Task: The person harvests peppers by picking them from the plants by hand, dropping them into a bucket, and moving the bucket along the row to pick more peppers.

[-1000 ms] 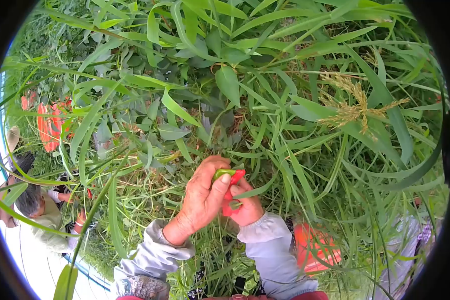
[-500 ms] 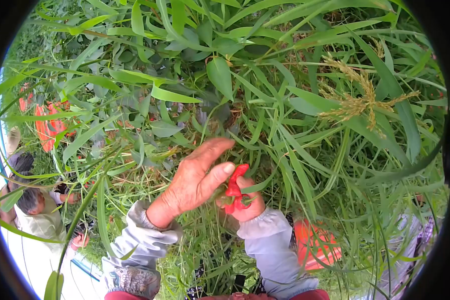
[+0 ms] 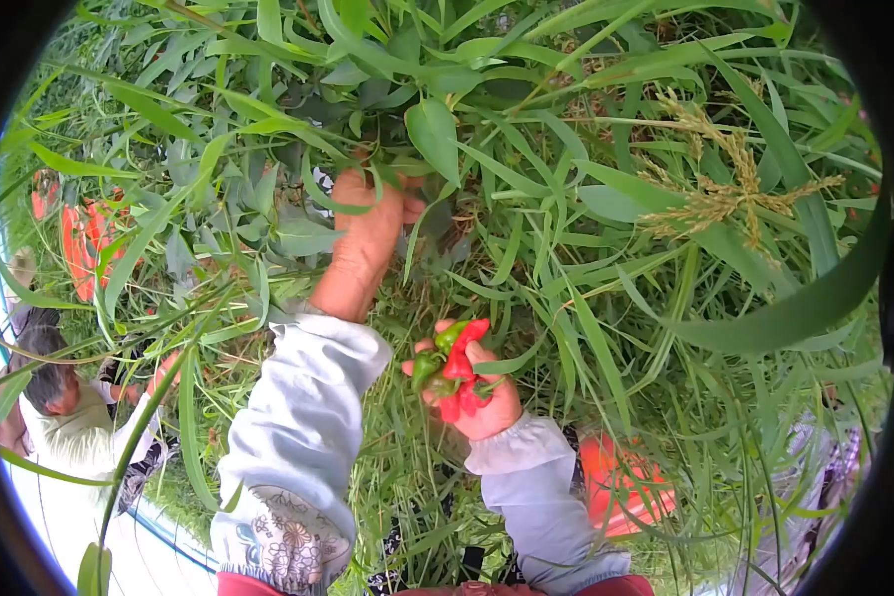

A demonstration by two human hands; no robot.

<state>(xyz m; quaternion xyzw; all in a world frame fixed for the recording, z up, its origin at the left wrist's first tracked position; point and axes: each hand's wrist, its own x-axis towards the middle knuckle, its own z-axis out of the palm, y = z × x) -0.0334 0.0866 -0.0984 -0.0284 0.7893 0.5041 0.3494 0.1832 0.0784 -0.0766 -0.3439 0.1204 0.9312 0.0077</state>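
Note:
My right hand (image 3: 485, 412) is cupped, palm up, around several small peppers. A red pepper (image 3: 464, 350) shows on top, with a green pepper (image 3: 428, 369) beside it and more red ones lower in the palm. My left hand (image 3: 372, 214) reaches forward into the leafy plants, apart from the right one. Leaves cover most of its fingers, so what they touch is hidden. A broad green leaf (image 3: 433, 139) hangs just beyond that hand.
Tall grass blades (image 3: 606, 258) and a seed head (image 3: 730, 184) stand at the right. Orange-red containers or bags (image 3: 621, 487) lie near my right forearm, and similar orange-red shapes (image 3: 87, 248) sit far left. Another person (image 3: 74, 407) is at the left; patterned clothing (image 3: 829, 477) shows lower right.
My left hand has left the peppers and moved forward into the foliage. My right hand stays in place, its green and red peppers now uncovered. The person at left has shifted an arm.

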